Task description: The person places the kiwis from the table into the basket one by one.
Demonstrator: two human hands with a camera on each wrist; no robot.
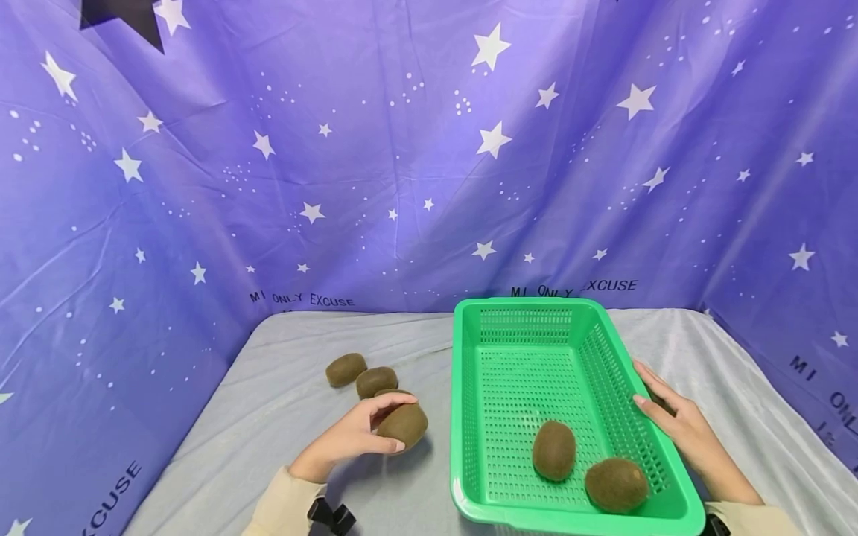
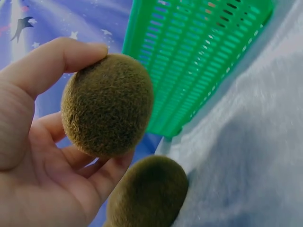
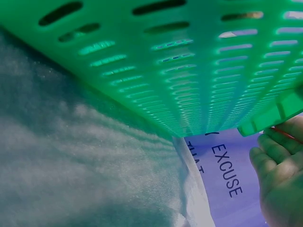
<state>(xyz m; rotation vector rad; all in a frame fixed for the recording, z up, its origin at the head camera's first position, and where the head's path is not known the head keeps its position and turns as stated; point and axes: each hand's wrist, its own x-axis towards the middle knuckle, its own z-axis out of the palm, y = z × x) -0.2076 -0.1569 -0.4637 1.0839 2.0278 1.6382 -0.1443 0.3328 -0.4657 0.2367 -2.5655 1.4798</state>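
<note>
My left hand (image 1: 351, 435) holds a brown kiwi (image 1: 406, 426) between thumb and fingers, left of the green basket (image 1: 458, 417). In the left wrist view this fuzzy kiwi (image 2: 109, 106) fills the grip, and another kiwi (image 2: 154, 189) shows just below it. My right hand (image 1: 693, 435) grips the basket's right rim, thumb on top and fingers along the outside. The right wrist view has those fingers (image 3: 272, 151) under the rim. Inside the basket, toward its near end, lie two kiwis, one upright (image 1: 554, 451) and one on its side (image 1: 617, 485).
On the grey cloth (image 1: 268, 417) left of the basket, one kiwi (image 1: 345, 370) lies near a second kiwi (image 1: 377, 382); a third is mostly hidden behind the held one. Purple star-printed curtains (image 1: 402, 149) hang behind and at both sides of the table.
</note>
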